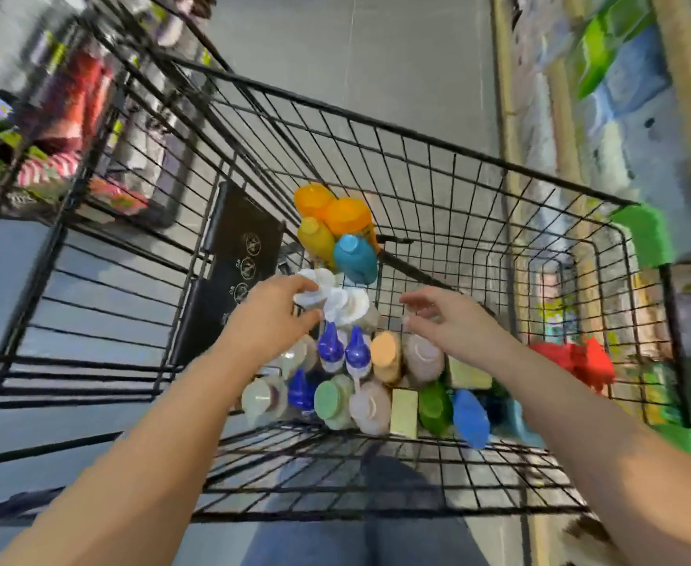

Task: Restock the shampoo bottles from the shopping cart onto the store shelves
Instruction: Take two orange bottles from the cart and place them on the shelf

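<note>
Reaching into the black wire shopping cart (458,165), the left hand (272,310) pinches a white-capped plastic bottle (315,290); the right hand (442,316) hovers with fingers loosely spread over a beige round-capped bottle (421,357), grasping nothing.

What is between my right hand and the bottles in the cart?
Nothing visible. The right hand hangs open just above the tan-capped bottles, inside the cart. The left hand is off to the side at the white caps.
</note>
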{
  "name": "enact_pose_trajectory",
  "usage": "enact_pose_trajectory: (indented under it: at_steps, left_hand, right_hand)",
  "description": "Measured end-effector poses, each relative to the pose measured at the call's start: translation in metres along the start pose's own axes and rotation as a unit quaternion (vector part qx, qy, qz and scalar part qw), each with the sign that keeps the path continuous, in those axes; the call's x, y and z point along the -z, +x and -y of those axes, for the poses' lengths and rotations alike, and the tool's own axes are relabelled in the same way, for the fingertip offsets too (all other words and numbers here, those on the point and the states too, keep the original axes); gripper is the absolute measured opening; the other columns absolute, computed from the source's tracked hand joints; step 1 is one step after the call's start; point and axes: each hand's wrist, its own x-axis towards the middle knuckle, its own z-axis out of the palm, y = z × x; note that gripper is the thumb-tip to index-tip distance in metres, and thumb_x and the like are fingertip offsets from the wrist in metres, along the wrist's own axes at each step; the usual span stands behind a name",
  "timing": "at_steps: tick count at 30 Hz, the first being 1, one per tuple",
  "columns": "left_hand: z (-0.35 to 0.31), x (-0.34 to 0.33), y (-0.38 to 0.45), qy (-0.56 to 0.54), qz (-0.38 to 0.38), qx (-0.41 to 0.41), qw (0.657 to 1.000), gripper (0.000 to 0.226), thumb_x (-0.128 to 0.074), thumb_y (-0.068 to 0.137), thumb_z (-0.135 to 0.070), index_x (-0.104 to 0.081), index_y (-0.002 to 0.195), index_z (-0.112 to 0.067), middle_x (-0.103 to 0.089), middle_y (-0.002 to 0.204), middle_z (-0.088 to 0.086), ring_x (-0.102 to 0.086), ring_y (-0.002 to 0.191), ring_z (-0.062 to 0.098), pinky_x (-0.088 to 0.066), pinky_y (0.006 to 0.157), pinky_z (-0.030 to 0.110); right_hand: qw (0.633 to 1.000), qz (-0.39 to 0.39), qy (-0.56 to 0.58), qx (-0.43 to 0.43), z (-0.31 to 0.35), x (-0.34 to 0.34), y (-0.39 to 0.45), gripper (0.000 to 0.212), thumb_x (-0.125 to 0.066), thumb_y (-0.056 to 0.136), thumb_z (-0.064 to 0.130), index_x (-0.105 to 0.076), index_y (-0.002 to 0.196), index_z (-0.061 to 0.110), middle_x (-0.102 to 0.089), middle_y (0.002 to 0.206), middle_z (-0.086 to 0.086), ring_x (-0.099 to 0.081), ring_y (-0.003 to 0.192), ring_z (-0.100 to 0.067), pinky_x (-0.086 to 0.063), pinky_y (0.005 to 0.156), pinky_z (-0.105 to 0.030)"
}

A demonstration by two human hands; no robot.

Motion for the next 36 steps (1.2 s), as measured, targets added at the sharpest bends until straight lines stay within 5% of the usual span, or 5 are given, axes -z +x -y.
enact_pose_trajectory:
  at_steps: [12, 22, 27, 36]
  left_hand:
    - [0.027, 0.031, 0.135, 0.045, 0.002, -0.070, 0.997, 0.041, -0.057, 0.083, -0.023, -0.051, 0.123, -0.015, -0.050, 0.129, 0.010, -0.045, 0.120, 0.024, -0.040, 0.100, 0.041]
    - [0.044, 0.012, 0.216, 0.120, -0.008, -0.068, 0.990, 0.052, -0.050, 0.087, -0.016, -0.032, 0.136, -0.015, -0.035, 0.140, 0.012, -0.032, 0.129, 0.028, -0.032, 0.104, 0.039]
    - [0.050, 0.003, 0.233, 0.096, 0.024, -0.064, 0.993, 0.062, -0.050, 0.086, -0.009, -0.023, 0.140, -0.019, -0.031, 0.143, 0.011, -0.032, 0.130, 0.030, -0.033, 0.106, 0.042]
    - [0.043, -0.006, 0.245, 0.081, 0.015, -0.035, 0.996, 0.063, -0.058, 0.083, -0.011, -0.028, 0.138, -0.019, -0.035, 0.143, 0.008, -0.037, 0.129, 0.029, -0.035, 0.103, 0.043]
  right_hand:
    - [0.992, -0.013, -0.128, -0.003, 0.034, 0.000, 0.111, 0.043, -0.050, 0.090, 0.022, -0.042, 0.132, 0.019, -0.049, 0.130, -0.006, -0.049, 0.116, -0.020, -0.040, 0.094, -0.032]
    - [0.978, -0.030, -0.202, 0.053, 0.032, -0.004, 0.209, 0.058, -0.050, 0.090, 0.017, -0.024, 0.141, 0.021, -0.023, 0.149, -0.002, -0.025, 0.135, -0.022, -0.030, 0.108, -0.038]
    - [0.972, 0.026, -0.228, 0.056, 0.025, -0.018, 0.233, 0.062, -0.054, 0.088, 0.022, -0.021, 0.142, 0.020, -0.028, 0.145, -0.005, -0.031, 0.131, -0.024, -0.035, 0.102, -0.038]
    - [0.976, -0.017, -0.211, 0.045, 0.010, -0.020, 0.229, 0.058, -0.063, 0.083, 0.019, -0.032, 0.132, 0.020, -0.042, 0.134, -0.004, -0.044, 0.120, -0.024, -0.042, 0.094, -0.038]
